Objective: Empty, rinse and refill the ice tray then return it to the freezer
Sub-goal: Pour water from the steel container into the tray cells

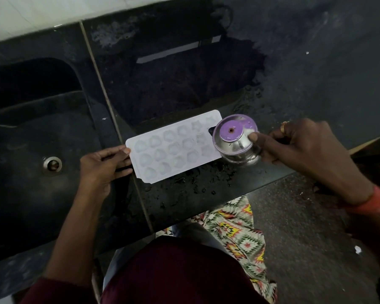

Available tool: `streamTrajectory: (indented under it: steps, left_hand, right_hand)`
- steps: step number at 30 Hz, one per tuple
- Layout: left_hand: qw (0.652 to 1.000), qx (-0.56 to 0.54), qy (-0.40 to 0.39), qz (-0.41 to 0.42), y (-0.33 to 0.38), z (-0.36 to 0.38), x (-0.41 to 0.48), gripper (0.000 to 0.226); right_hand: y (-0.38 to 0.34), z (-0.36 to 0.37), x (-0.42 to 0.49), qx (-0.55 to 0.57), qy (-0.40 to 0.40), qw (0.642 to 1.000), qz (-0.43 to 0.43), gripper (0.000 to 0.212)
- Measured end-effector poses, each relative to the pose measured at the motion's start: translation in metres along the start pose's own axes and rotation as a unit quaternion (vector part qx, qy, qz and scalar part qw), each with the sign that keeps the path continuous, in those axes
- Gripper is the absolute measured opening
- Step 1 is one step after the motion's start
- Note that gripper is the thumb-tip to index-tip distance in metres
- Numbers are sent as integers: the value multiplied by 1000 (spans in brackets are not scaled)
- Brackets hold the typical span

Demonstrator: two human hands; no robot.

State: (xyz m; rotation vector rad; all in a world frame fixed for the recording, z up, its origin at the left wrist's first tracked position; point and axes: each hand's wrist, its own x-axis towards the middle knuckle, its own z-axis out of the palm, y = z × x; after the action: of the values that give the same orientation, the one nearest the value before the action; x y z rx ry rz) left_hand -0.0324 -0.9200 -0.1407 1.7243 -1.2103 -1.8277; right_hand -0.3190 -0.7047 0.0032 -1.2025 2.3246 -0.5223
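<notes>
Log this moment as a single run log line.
step: refill | left hand: steadies ice tray on counter | right hand: holds steel pot over tray's end | sink: beside

a single view, from a camera worn on the person's head, looking steeply down and a little forward over the chest onto the dark bench (pixel 206 194) and, beyond its front edge, the floor (pixel 305 227). it sits close: both forearms reach in from the bottom corners, the left hand (pixel 101 165) and right hand (pixel 298 148) near mid-frame, with the ice tray (pixel 171 148) between them. the wide lens bends the edges (the bench line slants), the sink (pixel 31 128) fills the left side, and pale wall tile shows at top left
</notes>
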Motion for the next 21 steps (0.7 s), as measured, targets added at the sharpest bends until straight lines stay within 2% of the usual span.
streamTrajectory:
  steps: [21]
  left_hand:
    - [1000, -7, -1, 0, -2, 0, 1, 4]
  right_hand:
    - [-4, -3, 5, -26, -5, 1000, -12, 43]
